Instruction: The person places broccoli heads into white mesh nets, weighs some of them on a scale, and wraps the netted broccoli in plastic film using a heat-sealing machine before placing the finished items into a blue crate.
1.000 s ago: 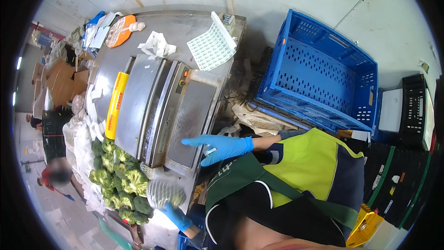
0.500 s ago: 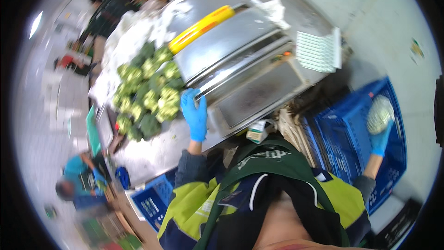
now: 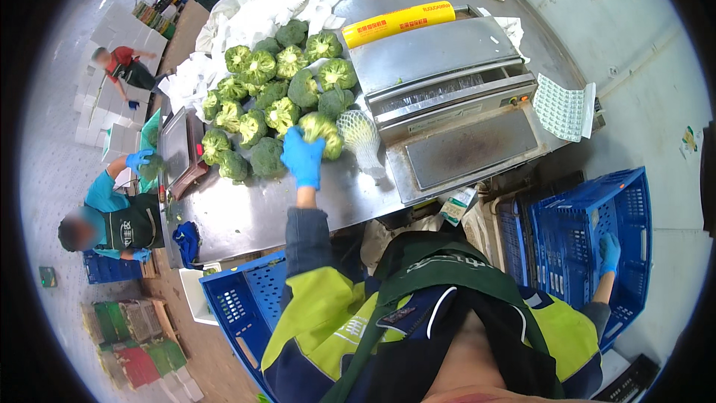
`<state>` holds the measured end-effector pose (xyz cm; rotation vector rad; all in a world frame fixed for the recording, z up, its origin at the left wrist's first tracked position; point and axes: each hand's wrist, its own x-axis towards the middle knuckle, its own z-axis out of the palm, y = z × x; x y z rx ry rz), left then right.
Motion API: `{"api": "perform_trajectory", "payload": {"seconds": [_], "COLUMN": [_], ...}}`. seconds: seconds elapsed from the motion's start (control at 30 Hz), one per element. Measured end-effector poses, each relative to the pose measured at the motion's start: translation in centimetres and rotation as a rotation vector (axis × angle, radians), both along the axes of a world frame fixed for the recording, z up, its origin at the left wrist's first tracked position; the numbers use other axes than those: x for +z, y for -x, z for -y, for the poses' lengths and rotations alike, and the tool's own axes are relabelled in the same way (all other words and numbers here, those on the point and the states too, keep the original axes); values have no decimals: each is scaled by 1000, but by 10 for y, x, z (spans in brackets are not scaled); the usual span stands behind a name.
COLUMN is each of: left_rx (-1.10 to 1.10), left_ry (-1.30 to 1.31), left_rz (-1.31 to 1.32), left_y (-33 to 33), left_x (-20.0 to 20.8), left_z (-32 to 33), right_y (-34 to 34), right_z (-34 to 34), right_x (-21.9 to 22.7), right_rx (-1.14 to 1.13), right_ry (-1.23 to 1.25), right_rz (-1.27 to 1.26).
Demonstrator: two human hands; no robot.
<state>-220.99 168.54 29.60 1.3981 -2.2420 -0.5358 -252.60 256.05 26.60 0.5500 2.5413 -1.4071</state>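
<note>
My left hand [image 3: 302,163], in a blue glove, has its fingers and thumb closed on a broccoli head [image 3: 322,133] at the near right of the pile. Several more broccoli heads [image 3: 259,67] lie on the steel table [image 3: 272,213], many with cut stems up. Beside that hand, a white foam-net sleeve [image 3: 359,136] stretches over something rounded and narrows toward me. My right hand [image 3: 610,254], also blue-gloved, is down inside a blue crate [image 3: 570,216] at the right. Its fingers are partly hidden, and I cannot make out anything held there.
A steel wrapping machine [image 3: 440,67] with a yellow film roll [image 3: 399,22] stands right of the pile. White netting [image 3: 261,15] is heaped behind it. Left are a scale [image 3: 183,151] and a co-worker [image 3: 119,216] holding broccoli. Another blue crate [image 3: 242,291] sits below the table edge.
My left hand has moved from beside the machine onto a broccoli head. My right hand has gone lower into the crate; the net-sleeved piece it held no longer shows there. The view has turned.
</note>
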Motion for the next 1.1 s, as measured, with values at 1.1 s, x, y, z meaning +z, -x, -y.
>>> {"api": "perform_trajectory", "payload": {"seconds": [1.1], "left_rx": [-206], "left_ry": [212], "left_rz": [307], "left_y": [102], "left_x": [-19], "left_z": [-112], "right_y": [62], "right_z": [537], "right_x": [83], "right_rx": [1195], "right_ry": [996], "right_rz": [238]}}
